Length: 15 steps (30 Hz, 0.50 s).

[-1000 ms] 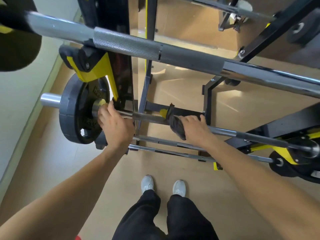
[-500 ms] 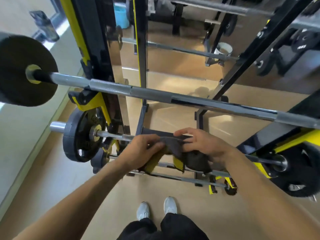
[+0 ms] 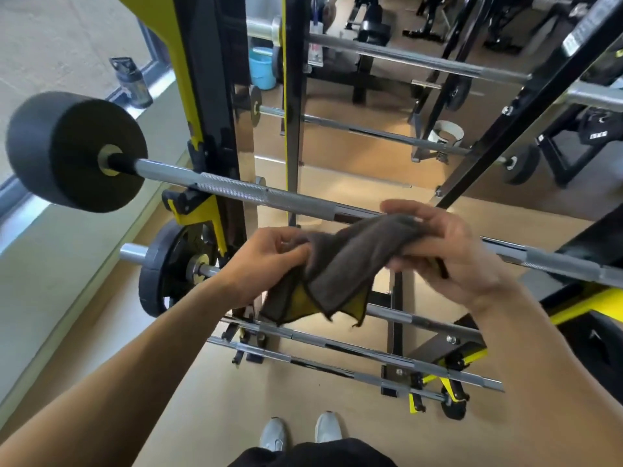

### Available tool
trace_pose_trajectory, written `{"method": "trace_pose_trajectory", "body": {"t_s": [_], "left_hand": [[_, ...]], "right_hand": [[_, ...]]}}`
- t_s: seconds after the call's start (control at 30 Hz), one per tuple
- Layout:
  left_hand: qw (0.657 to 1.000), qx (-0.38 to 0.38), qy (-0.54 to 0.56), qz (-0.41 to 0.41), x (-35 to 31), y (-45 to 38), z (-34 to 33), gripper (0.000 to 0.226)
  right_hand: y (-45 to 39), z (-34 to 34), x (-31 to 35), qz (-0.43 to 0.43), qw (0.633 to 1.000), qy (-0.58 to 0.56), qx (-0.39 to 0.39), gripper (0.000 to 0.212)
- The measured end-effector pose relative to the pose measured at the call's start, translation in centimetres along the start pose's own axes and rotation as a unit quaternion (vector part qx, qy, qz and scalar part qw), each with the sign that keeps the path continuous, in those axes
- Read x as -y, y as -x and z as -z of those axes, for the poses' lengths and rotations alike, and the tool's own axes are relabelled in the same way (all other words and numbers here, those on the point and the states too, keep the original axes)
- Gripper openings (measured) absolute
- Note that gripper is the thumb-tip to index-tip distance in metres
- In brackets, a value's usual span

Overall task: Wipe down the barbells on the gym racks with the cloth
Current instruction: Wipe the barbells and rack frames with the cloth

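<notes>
- Far left of the upper barbell (image 3: 236, 190), a dark water bottle (image 3: 132, 83) stands on the window ledge with its lid shut, so what's in it can't be told.
- The upper barbell's fat black plate (image 3: 72, 151) hangs out at its left end, and the knurled shaft runs rightward across the yellow-and-black rack (image 3: 202, 106).
- Below that bar, a lower barbell (image 3: 202, 269) carries a thinner black plate (image 3: 161, 267), bare steel sleeve poking out left.
- Left hand (image 3: 259, 264) sits just under the upper barbell, fingers pinched shut on one end of the cloth (image 3: 340, 264).
- The cloth, grey-brown with a yellow underside, is stretched between both hands in front of the upper barbell; whether it touches it can't be told. Its corners dangle down.
- Beyond the upper barbell, a blue bucket (image 3: 263, 67) sits on the floor; its inside can't be seen.
- Right hand (image 3: 445, 251) is clamped on the cloth's other end, over the upper barbell's shaft.
- Behind the bar, to the right, a white cup-like holder (image 3: 446, 133) appears, contents unclear.
</notes>
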<state>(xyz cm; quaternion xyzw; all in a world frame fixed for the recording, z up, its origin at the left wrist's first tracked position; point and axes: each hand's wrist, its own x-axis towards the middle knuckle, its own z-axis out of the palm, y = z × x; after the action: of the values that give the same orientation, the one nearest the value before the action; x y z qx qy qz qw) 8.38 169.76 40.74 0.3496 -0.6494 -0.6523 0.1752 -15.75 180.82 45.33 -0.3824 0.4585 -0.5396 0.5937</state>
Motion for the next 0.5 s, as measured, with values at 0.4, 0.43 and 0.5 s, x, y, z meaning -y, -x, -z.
{"method": "trace_pose_trajectory", "body": {"t_s": [0.4,0.43,0.5], "left_hand": [[0.977,-0.147,0.02,0.155,-2.1,-2.2,1.6,0.04],[0.976,-0.142,0.003,0.167,-1.9,-2.2,2.0,0.041],[0.975,-0.133,-0.023,0.174,-1.6,-2.2,2.6,0.042]], "right_hand": [[-12.0,-6.0,3.7,-0.047,0.814,0.568,-0.108,0.058],[-12.7,-6.0,2.8,-0.059,0.772,0.628,-0.083,0.072],[-13.1,-6.9,1.4,-0.006,0.766,0.641,-0.042,0.067]]}}
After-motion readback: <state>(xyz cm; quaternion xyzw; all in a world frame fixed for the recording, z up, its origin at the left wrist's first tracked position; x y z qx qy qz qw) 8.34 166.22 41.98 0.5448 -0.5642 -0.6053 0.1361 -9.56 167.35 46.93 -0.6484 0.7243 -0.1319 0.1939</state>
